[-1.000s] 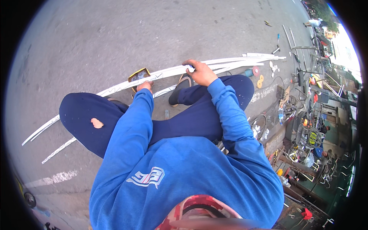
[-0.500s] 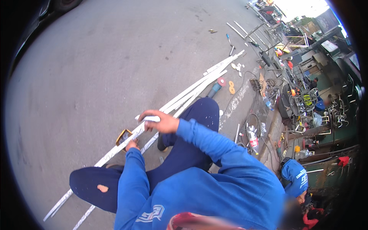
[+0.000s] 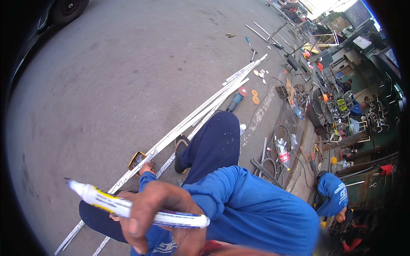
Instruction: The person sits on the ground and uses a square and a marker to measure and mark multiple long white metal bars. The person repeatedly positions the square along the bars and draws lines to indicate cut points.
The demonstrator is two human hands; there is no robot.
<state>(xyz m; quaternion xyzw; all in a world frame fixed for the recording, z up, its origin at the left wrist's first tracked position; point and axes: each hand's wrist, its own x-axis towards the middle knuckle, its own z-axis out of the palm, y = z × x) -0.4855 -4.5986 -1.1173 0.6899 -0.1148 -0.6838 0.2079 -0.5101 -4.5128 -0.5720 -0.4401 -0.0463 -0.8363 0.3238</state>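
Close up in the lower part of the view, my right hand (image 3: 165, 199) grips a white marker pen (image 3: 100, 199) with yellow and dark markings. Its dark tip points left, uncapped. Farther down at the ground, my left hand (image 3: 146, 167) has its fingers closed at the side of a long white bar (image 3: 128, 176) carrying dark pen marks; they are partly hidden. A yellow-and-black tape measure (image 3: 136, 160) sits against the bar's other side, by those fingers. More long white bars (image 3: 200, 110) lie alongside, running diagonally past my bent knee.
An angle grinder (image 3: 236, 101) rests right of the bars, beside orange discs (image 3: 255, 97). White offcuts (image 3: 261, 76) and a hammer (image 3: 253, 55) lie farther off. Cables, a plastic bottle (image 3: 282, 153) and metal clutter line the right. Another person in blue (image 3: 332, 194) crouches there. A vehicle wheel (image 3: 68, 9) stands top left.
My right hand has lifted off the bar and come up toward me with the marker pen. My left hand stays by the tape measure and bar.
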